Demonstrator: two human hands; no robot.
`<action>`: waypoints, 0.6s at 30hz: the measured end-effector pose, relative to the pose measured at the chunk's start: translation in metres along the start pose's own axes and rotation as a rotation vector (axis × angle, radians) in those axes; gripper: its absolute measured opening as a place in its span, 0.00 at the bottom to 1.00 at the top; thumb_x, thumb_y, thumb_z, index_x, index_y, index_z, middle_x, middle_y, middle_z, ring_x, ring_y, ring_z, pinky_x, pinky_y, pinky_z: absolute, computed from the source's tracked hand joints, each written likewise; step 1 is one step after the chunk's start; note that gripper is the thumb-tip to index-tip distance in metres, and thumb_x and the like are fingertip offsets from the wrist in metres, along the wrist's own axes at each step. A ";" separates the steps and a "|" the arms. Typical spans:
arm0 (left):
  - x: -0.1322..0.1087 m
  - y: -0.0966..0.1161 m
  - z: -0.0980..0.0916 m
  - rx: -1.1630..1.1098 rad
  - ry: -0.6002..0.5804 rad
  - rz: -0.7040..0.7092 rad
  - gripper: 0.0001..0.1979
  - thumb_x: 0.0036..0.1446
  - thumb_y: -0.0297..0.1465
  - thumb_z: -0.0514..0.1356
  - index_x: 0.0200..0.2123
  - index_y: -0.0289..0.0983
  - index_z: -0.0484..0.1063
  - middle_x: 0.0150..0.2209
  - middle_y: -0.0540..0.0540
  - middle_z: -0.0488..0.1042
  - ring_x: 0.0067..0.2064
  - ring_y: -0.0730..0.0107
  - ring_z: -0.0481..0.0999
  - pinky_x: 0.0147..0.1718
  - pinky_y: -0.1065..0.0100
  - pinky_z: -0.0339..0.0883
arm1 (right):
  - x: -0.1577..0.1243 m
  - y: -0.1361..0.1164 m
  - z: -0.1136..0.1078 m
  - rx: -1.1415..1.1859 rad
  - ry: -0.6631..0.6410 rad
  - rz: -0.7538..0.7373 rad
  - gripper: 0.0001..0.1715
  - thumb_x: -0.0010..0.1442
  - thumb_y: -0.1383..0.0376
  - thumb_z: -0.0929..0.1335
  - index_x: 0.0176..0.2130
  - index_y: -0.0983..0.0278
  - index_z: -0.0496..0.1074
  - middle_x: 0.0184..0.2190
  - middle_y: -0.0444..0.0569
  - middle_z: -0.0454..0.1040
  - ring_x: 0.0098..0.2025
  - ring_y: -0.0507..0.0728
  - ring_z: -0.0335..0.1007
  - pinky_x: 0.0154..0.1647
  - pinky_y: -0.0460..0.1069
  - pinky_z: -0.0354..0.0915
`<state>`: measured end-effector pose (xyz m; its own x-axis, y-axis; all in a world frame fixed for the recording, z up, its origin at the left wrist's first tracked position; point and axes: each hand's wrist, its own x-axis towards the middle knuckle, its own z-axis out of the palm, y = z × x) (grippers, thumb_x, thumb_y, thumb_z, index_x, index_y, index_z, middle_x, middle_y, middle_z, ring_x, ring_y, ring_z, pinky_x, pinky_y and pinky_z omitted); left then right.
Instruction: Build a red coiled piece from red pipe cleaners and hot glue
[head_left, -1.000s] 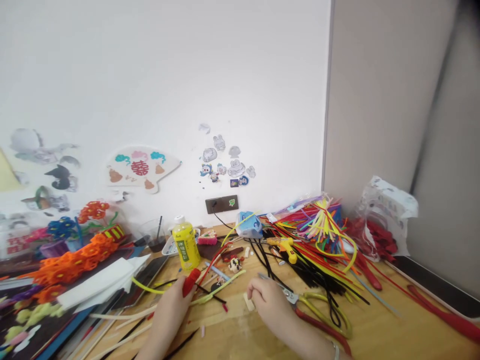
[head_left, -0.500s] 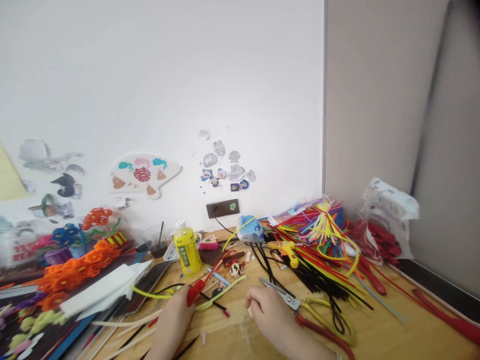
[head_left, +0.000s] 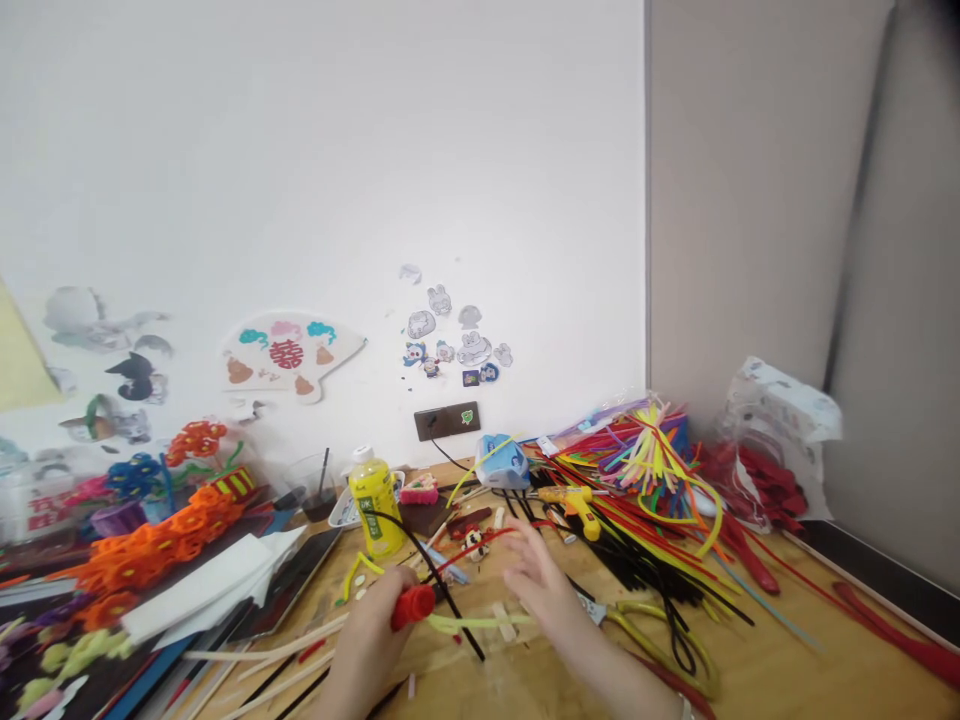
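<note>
And there it was, bright, even light flooding the white wall [head_left: 322, 160], no clear source in sight, only faint, soft shadows on the bench [head_left: 795, 640]! The right hand [head_left: 544, 590] was smeared with motion blur, its edges gone soft, while the wide lens bowed the frame, the beige partition [head_left: 757, 200] leaning and the top-right corner falling dark!

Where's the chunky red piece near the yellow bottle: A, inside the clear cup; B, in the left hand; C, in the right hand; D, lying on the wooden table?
B: the left hand closes around the chunky red piece, while the open right hand is apart from it.
</note>
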<state>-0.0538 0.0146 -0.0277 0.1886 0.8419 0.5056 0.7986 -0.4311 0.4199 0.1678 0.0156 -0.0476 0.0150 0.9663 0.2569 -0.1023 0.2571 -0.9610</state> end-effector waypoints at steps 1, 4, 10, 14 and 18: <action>-0.001 0.002 0.001 -0.024 -0.001 0.020 0.05 0.47 0.26 0.54 0.23 0.43 0.63 0.27 0.49 0.75 0.30 0.64 0.73 0.31 0.69 0.65 | 0.003 0.001 -0.002 0.047 0.022 0.044 0.33 0.48 0.66 0.65 0.54 0.62 0.60 0.50 0.54 0.68 0.38 0.54 0.70 0.39 0.49 0.65; -0.001 0.005 0.004 -0.088 0.008 0.051 0.06 0.45 0.25 0.53 0.21 0.42 0.63 0.27 0.48 0.75 0.30 0.64 0.73 0.32 0.68 0.65 | 0.009 -0.001 -0.010 0.173 0.083 0.148 0.28 0.47 0.62 0.67 0.50 0.62 0.65 0.46 0.54 0.70 0.38 0.56 0.72 0.36 0.50 0.67; 0.001 0.003 0.007 -0.189 0.057 -0.010 0.03 0.43 0.27 0.57 0.22 0.42 0.67 0.32 0.45 0.76 0.36 0.60 0.74 0.36 0.66 0.64 | 0.023 -0.012 -0.027 0.257 0.197 0.046 0.24 0.49 0.54 0.68 0.43 0.64 0.70 0.47 0.56 0.71 0.45 0.59 0.70 0.41 0.52 0.67; 0.004 -0.004 0.010 -0.231 0.176 -0.199 0.07 0.46 0.36 0.60 0.23 0.40 0.66 0.24 0.49 0.71 0.28 0.60 0.70 0.31 0.63 0.63 | 0.026 -0.035 -0.050 0.269 0.358 -0.171 0.18 0.55 0.54 0.65 0.42 0.62 0.67 0.47 0.54 0.71 0.43 0.56 0.69 0.43 0.52 0.66; 0.007 -0.004 0.010 -0.355 0.259 -0.364 0.16 0.43 0.45 0.61 0.28 0.39 0.66 0.25 0.50 0.69 0.28 0.61 0.69 0.30 0.63 0.63 | 0.017 -0.067 -0.071 0.280 0.405 -0.533 0.17 0.60 0.62 0.63 0.50 0.57 0.57 0.34 0.46 0.73 0.23 0.48 0.63 0.31 0.48 0.64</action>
<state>-0.0499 0.0256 -0.0336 -0.2447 0.8688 0.4304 0.5368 -0.2482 0.8063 0.2456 0.0160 0.0141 0.4953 0.6534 0.5725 -0.2287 0.7339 -0.6396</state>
